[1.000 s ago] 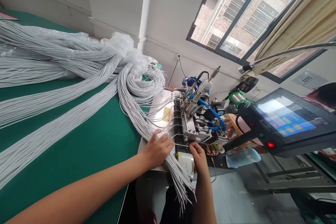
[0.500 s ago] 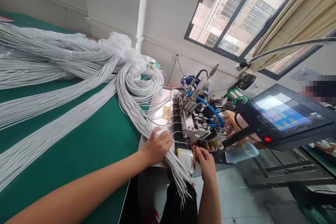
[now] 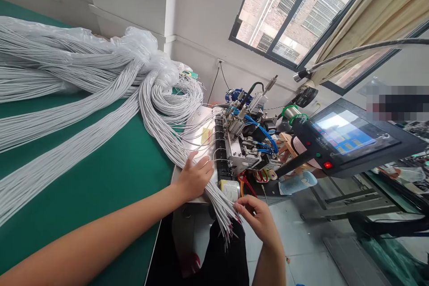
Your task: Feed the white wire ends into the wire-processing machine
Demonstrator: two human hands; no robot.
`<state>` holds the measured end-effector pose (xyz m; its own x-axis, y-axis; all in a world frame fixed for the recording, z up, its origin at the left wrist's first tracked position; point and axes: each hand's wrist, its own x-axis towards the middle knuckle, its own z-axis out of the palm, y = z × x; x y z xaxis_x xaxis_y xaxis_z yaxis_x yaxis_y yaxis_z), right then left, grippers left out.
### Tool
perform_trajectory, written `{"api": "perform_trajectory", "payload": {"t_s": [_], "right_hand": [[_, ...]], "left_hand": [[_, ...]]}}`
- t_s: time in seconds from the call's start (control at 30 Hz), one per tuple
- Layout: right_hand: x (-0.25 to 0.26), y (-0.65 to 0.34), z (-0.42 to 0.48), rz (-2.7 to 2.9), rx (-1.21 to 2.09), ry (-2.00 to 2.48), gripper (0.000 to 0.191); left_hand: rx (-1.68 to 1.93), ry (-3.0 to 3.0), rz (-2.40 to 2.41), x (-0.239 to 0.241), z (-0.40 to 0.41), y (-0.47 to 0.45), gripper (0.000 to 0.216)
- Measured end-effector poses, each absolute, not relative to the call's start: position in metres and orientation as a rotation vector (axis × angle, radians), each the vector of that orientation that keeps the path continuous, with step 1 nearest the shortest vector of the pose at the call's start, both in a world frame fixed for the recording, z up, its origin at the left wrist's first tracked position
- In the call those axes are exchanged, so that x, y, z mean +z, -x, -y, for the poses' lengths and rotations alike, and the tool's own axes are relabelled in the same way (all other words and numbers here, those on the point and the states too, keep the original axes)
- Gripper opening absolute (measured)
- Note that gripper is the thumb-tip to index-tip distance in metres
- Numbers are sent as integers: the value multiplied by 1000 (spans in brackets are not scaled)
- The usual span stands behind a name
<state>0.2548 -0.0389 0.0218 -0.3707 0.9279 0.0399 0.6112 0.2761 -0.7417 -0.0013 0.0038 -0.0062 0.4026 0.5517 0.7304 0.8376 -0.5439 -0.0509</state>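
A thick bundle of white cables [image 3: 164, 138] runs over the table edge, its loose ends fanned out and some tipped dark red. My left hand [image 3: 196, 178] is closed over this bundle, fingers curled around cables near the edge. At the loose ends, my right hand [image 3: 257, 216] pinches a cable between thumb and forefinger. Just beyond my right hand lies a tool with orange-red handles [image 3: 247, 186], its jaws hidden. Beside the bundle stands a bench machine [image 3: 241, 143] with cables laid into its black slotted strip [image 3: 221, 147].
A green table [image 3: 110, 187] carries more cable bundles and clear plastic wrap [image 3: 140, 44]. To the right are a control screen [image 3: 351, 134], a solder wire spool [image 3: 293, 114] and a blue translucent bottle [image 3: 297, 183]. A roll of tape [image 3: 230, 191] sits at the near corner.
My right hand has moved away from the orange-handled tool, down to the cable ends. My left hand stays on the bundle. The camera view has shifted slightly.
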Motion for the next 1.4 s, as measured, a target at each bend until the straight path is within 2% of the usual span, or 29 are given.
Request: {"api": "perform_trajectory", "payload": {"t_s": [0.33, 0.73, 0.83, 0.97, 1.07, 1.4], "right_hand": [[20, -248, -4, 1762, 888, 1324, 28], [6, -220, -33, 1426, 1080, 1039, 31], [5, -223, -33, 1454, 996, 1093, 31], [8, -228, -33, 1694, 703, 1304, 29], [7, -230, -34, 1827, 641, 1383, 31], [-17, -236, -50, 1698, 959, 1312, 34]], "left_hand": [[-954, 2339, 817, 3, -6, 6, 24], [-1035, 2280, 829, 1, -6, 5, 21], [-1046, 2270, 860, 1, -6, 4, 23], [-1070, 2256, 936, 1, -5, 4, 28], [-1053, 2246, 996, -2, -5, 2, 27], [-973, 2278, 1121, -11, -8, -1, 27]]}}
